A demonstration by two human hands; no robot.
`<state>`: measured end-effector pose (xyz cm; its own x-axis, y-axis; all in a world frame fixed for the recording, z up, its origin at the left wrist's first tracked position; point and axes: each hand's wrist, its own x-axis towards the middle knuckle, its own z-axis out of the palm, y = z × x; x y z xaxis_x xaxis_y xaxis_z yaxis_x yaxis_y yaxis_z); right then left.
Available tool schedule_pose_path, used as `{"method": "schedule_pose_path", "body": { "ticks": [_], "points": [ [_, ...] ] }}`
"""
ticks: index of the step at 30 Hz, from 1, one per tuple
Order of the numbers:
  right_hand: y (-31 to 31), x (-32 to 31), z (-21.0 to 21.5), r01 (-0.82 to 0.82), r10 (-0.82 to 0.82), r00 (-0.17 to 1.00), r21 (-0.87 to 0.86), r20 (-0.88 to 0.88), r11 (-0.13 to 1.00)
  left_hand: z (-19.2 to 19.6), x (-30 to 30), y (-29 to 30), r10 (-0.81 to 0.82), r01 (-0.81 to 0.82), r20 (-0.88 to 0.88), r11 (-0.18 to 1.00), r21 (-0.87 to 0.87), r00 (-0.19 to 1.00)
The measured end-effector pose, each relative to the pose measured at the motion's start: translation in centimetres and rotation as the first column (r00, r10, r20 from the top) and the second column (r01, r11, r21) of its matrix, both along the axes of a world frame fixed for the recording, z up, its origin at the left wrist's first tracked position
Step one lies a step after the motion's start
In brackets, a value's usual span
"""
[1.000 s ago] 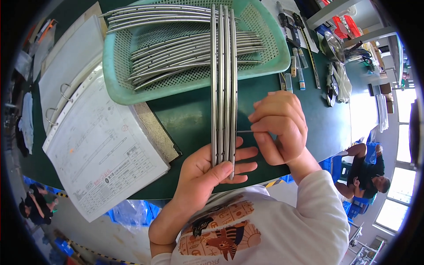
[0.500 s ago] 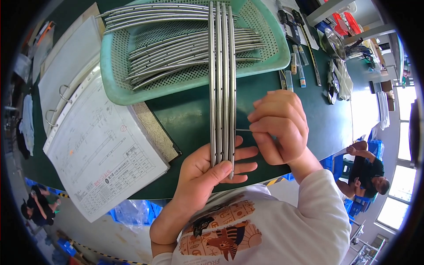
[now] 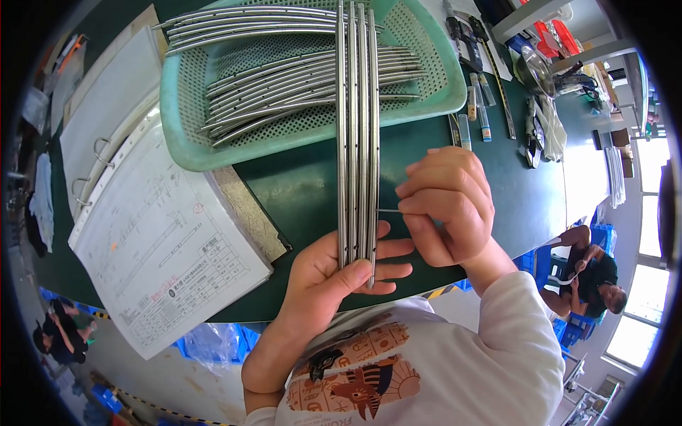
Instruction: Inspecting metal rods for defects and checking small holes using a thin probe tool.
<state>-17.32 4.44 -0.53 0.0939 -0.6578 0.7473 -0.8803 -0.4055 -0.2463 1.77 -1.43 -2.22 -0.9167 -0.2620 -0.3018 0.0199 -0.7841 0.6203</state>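
Observation:
Several slim metal rods with small holes (image 3: 361,156) stand side by side, their lower ends gripped by my left hand (image 3: 316,280). Its thumb presses across the front while the fingers show behind, and the far ends reach over the basket. My right hand (image 3: 451,206) is closed in a pinch on a thin metal pin (image 3: 388,210). The pin points left, its tip at the rightmost rod, near a hole; whether it is inside cannot be made out. Beyond, a green perforated plastic basket (image 3: 172,128) holds more such rods (image 3: 277,92) in two bunches.
An open ring binder with drawing sheets (image 3: 170,241) lies on the green table (image 3: 284,188) at left. At back right are calipers (image 3: 465,42), small tubes (image 3: 484,121), a steel bowl (image 3: 536,71) and gloves (image 3: 550,131). Other people (image 3: 593,277) sit farther off.
My right hand has shifted slightly left, bringing the pin's tip closer onto the rightmost rod. My left hand and the rods stay nearly still.

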Motion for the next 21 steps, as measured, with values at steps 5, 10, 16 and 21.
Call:
{"method": "schedule_pose_path", "body": {
  "ticks": [5, 10, 16, 21],
  "points": [
    [0.1, 0.1, 0.1, 0.0, 0.0, 0.999, -0.003, -0.054, 1.0, -0.3, 0.0, 0.0, 0.002, -0.002, -0.008, 1.0, 0.0, 1.0],
    [0.3, 1.0, 0.2, 0.068, -0.064, 0.985, 0.017, -0.161, 0.998, -1.3, -0.1, 0.4, 0.022, -0.024, -0.03, 0.997, -0.074, 0.999],
    [0.2, 0.5, -0.1, 0.011, 0.004, 0.993, 0.125, -0.117, 0.992, -1.9, 0.1, 0.6, 0.034, -0.04, -0.065, 0.995, -0.092, 0.997],
    [0.5, 0.1, 0.4, 0.0, -0.002, 0.997, -0.028, -0.078, 1.0, -1.5, 0.0, 0.2, 0.035, -0.037, -0.026, 0.998, -0.06, 0.999]
  ]
}}
